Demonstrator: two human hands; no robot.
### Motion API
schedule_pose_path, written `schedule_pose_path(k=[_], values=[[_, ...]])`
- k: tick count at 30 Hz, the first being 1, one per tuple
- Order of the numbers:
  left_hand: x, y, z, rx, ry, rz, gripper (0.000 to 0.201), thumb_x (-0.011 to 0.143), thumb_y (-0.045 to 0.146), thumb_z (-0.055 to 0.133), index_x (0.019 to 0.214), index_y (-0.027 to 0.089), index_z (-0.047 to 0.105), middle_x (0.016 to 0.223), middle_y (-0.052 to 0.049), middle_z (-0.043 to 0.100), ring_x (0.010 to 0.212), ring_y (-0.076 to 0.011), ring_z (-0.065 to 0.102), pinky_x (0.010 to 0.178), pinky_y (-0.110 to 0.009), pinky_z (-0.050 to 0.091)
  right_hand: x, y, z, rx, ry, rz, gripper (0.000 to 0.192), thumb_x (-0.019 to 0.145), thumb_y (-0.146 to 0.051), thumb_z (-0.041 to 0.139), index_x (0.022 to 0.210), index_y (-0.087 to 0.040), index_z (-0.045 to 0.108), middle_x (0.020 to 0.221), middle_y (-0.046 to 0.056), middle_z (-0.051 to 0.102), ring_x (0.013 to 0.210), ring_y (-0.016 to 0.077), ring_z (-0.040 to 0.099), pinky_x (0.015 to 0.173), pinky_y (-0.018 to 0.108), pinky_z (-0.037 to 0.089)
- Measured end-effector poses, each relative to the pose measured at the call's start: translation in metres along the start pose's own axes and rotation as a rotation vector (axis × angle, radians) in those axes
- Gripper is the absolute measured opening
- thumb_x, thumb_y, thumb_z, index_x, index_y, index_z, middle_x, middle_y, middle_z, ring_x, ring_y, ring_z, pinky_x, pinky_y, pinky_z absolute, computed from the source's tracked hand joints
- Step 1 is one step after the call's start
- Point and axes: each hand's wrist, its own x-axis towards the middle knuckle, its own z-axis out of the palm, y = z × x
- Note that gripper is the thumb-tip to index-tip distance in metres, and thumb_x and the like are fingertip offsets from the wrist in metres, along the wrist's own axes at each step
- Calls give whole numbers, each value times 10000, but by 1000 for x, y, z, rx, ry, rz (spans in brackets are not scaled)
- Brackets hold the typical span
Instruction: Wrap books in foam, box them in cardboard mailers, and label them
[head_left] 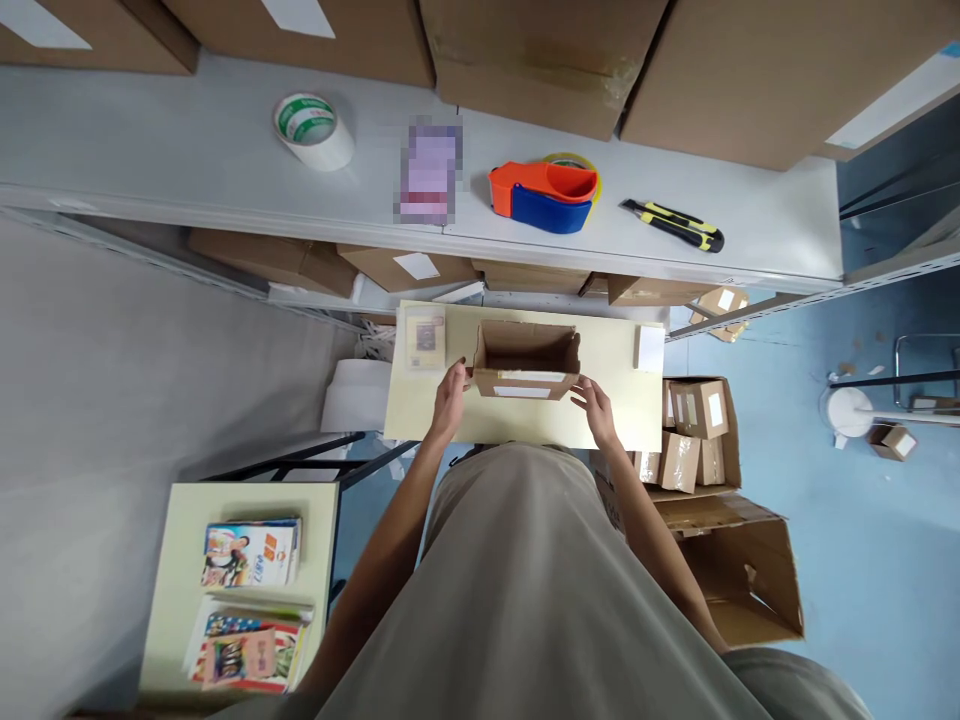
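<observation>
Looking down, I see my two hands holding a small open cardboard box (pixel 525 362) on a pale worktop (pixel 615 425).

My left hand (pixel 450 398) grips the box's left end, fingers curled against the wall; my right hand (pixel 596 408) touches its near right corner, fingers loosely bent on the cardboard. The box sits upright near the middle of the worktop, top flaps open, with a white label on its near side. A flat packet (pixel 424 338) lies just left of it, a white slip (pixel 649 347) to its right. On the grey shelf (pixel 150 150) beyond are a tape roll (pixel 313 128), an orange and blue tape dispenser (pixel 545 195) and a yellow utility knife (pixel 673 224). A carton of small boxes (pixel 694 430) stands on the floor at my right.
</observation>
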Motion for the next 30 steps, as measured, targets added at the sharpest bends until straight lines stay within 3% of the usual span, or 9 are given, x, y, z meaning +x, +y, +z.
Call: schedule_pose_path(k=[4, 8, 12, 16, 21, 24, 27, 30], values=[[-7, -7, 3, 114, -46, -106, 689, 1062, 682, 656, 1540, 187, 677, 1510, -197, 753, 1434, -348, 709, 1125, -434, 610, -3, 15, 3, -36, -12, 108, 974, 932, -999, 523, 1366, -161, 766, 1372, 236, 805, 1308, 372, 769, 1119, 586, 634], [-6, -9, 9, 195, -3, -97, 709, 968, 554, 821, 1540, 169, 652, 1481, -207, 764, 1353, -333, 750, 1116, -432, 602, -6, 8, 5, -130, 39, 57, 893, 962, -957, 530, 1302, -165, 761, 1334, 228, 815, 1281, 352, 768, 1107, 544, 631], [2, -6, 9, 261, 86, -4, 604, 935, 449, 834, 1455, 173, 702, 1324, -170, 834, 1131, -293, 810, 1064, -433, 622, -1, -9, 6, -267, 120, -20, 695, 854, -865, 762, 1061, -201, 780, 1117, 180, 853, 1056, 327, 796, 986, 489, 663], [12, -7, 1, 250, 84, 29, 470, 949, 395, 763, 1356, 160, 758, 1120, -133, 877, 1051, -283, 827, 1060, -420, 622, 8, -16, 0, -386, 128, -29, 510, 877, -725, 734, 904, -219, 790, 966, 154, 860, 918, 320, 803, 925, 485, 655], [27, -12, -9, 228, 102, -6, 429, 912, 340, 761, 1300, 156, 782, 1056, -126, 884, 1066, -315, 837, 1044, -434, 634, 18, -19, -14, -470, 166, 16, 457, 896, -638, 703, 892, -196, 819, 992, 186, 879, 941, 360, 817, 887, 497, 646], [32, -12, -12, 172, 45, -23, 437, 901, 373, 797, 1283, 162, 786, 1048, -118, 880, 1044, -308, 838, 1016, -430, 651, 17, -27, -16, -479, 146, 24, 515, 913, -684, 721, 915, -178, 818, 1012, 208, 873, 952, 371, 817, 873, 504, 652], [33, -11, -20, 101, -15, 7, 477, 940, 470, 812, 1303, 162, 784, 1100, -122, 873, 1067, -292, 835, 1023, -416, 655, 9, -46, -8, -501, 202, -44, 573, 928, -727, 741, 1029, -167, 811, 1115, 216, 861, 969, 348, 808, 854, 483, 663], [40, -15, -46, 106, 74, 21, 420, 993, 464, 767, 1292, 169, 786, 1253, -148, 855, 1195, -302, 809, 1076, -410, 640, -10, -75, 18, -531, 318, -186, 586, 1001, -730, 689, 1160, -174, 787, 1222, 207, 827, 1008, 313, 789, 862, 460, 670]])
